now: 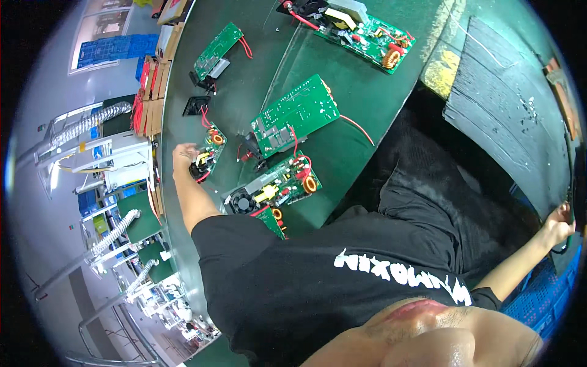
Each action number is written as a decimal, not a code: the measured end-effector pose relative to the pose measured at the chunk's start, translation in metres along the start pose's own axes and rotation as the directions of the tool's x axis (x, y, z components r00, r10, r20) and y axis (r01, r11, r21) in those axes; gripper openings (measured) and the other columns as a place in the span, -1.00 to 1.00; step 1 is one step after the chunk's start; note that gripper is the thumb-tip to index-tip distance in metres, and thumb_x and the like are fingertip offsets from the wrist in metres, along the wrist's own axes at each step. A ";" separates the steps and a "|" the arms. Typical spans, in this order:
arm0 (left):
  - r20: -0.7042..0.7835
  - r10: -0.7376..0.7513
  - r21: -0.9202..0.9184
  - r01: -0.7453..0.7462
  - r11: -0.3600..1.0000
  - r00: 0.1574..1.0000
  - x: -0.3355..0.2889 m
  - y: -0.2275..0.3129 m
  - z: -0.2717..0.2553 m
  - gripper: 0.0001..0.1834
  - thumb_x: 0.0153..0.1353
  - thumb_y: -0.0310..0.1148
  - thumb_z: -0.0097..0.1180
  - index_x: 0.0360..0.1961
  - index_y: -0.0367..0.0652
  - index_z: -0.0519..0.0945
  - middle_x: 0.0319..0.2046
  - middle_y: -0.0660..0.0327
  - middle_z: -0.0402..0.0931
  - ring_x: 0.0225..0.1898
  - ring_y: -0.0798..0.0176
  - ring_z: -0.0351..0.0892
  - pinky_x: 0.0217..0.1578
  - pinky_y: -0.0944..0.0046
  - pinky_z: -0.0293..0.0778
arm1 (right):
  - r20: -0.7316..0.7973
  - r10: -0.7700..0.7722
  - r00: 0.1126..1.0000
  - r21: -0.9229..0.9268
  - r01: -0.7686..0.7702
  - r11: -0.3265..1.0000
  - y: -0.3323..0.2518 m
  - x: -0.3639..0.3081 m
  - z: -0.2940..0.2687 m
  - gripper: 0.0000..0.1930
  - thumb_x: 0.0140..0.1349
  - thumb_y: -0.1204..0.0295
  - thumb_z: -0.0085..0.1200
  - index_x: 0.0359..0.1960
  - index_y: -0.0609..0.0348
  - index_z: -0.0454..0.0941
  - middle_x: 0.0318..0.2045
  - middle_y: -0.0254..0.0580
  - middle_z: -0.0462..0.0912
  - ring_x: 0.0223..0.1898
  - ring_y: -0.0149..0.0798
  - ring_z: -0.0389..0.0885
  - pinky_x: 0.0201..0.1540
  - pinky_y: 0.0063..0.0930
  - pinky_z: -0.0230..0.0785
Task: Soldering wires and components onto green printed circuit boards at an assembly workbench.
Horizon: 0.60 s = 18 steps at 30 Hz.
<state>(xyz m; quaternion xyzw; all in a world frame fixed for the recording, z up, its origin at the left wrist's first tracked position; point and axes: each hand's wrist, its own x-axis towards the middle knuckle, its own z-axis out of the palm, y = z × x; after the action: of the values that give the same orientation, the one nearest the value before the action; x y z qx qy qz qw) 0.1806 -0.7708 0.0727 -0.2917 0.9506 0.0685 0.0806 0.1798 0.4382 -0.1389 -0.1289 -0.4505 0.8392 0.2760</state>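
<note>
Far out on the left, my left hand closes on the end of a small green circuit board with a copper coil, yellow parts and red wires. Part of the fingers is hidden there. At the far right, my right hand is curled at the rim of the view around something dark that I cannot make out. Closest to my left hand's board are a larger board, lying solder side up, and a board with a black fan and a coil.
The boards lie on a dark green bench. Another board with red wires lies at the far left, and a populated board at the far edge. A grey mat covers the surface at right. A blue crate stands below my right arm.
</note>
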 end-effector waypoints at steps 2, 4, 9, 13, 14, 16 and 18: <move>0.048 0.072 0.165 -0.079 0.983 0.996 0.026 -0.018 -0.012 -0.87 -0.02 -0.50 0.20 -0.39 -0.24 0.67 -0.50 0.19 0.61 -0.47 0.35 0.53 -0.45 0.30 0.45 | -0.042 0.045 0.998 0.047 -0.043 0.998 -0.005 0.002 -0.006 -0.51 0.21 0.16 -0.09 -0.12 0.45 0.50 -0.32 0.05 0.60 -0.31 -0.13 0.54 -0.31 -0.46 0.36; 0.027 0.012 0.323 -0.020 0.946 1.000 0.065 -0.005 -0.061 -0.80 0.10 -0.37 0.01 -0.48 -0.22 0.63 -0.54 0.20 0.59 -0.50 0.31 0.55 -0.52 0.27 0.39 | -0.029 0.128 0.991 0.081 -0.125 0.989 0.011 -0.004 0.013 -0.53 0.18 0.16 -0.06 -0.15 0.43 0.51 -0.34 0.04 0.60 -0.33 -0.11 0.52 -0.30 -0.42 0.35; -0.129 0.582 0.440 -0.479 0.759 0.803 0.114 0.204 -0.060 -0.32 -0.06 -0.02 0.29 0.02 -0.24 0.48 -0.08 -0.08 0.49 -0.03 0.00 0.49 -0.03 0.11 0.40 | -0.470 0.023 0.883 0.023 -0.014 1.000 -0.027 -0.003 0.021 -0.52 0.15 0.17 -0.06 -0.17 0.46 0.49 -0.35 0.07 0.57 -0.36 -0.10 0.48 -0.27 -0.38 0.34; 0.161 0.484 0.384 -0.506 0.772 0.860 0.176 0.217 -0.040 0.23 -0.37 0.08 0.46 0.35 -0.07 0.09 0.28 -0.10 0.13 0.31 -0.07 0.13 0.27 0.09 0.16 | -0.065 0.064 0.996 0.049 -0.061 0.997 -0.002 -0.001 0.007 -0.54 0.18 0.20 -0.07 -0.17 0.47 0.47 -0.33 0.07 0.54 -0.35 -0.13 0.48 -0.31 -0.42 0.33; 0.256 0.379 0.336 -0.450 0.827 0.889 0.178 0.232 -0.034 0.30 -0.44 0.08 0.50 0.37 -0.05 0.05 0.28 -0.11 0.11 0.31 -0.08 0.12 0.27 0.08 0.16 | -0.085 0.069 0.994 0.044 -0.065 0.997 0.001 -0.003 0.012 -0.55 0.19 0.20 -0.08 -0.17 0.47 0.46 -0.33 0.07 0.53 -0.34 -0.14 0.47 -0.33 -0.44 0.32; 0.342 0.242 0.445 -0.383 0.810 0.908 0.170 0.278 -0.019 0.22 -0.49 -0.01 0.53 0.31 0.03 0.18 0.24 -0.09 0.17 0.27 -0.11 0.17 0.23 0.04 0.21 | -0.072 0.049 0.996 0.051 -0.045 0.998 -0.012 -0.011 -0.003 -0.56 0.21 0.22 -0.07 -0.15 0.48 0.45 -0.32 0.09 0.52 -0.35 -0.16 0.47 -0.36 -0.49 0.32; 0.168 0.263 0.565 -0.311 0.764 0.950 0.163 0.261 -0.022 0.14 -0.47 -0.06 0.53 0.27 0.06 0.25 0.20 -0.08 0.20 0.23 -0.13 0.22 0.20 0.04 0.25 | -0.084 0.060 0.995 0.034 -0.057 0.998 -0.004 -0.014 -0.004 -0.55 0.21 0.22 -0.04 -0.13 0.50 0.45 -0.29 0.13 0.53 -0.33 -0.14 0.50 -0.30 -0.46 0.37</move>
<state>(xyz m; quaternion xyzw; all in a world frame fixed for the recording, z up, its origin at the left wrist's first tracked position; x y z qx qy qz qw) -0.1026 -0.6488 0.0849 -0.1008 0.9546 -0.2041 0.1922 0.1943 0.4341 -0.1385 -0.1734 -0.4211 0.8476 0.2723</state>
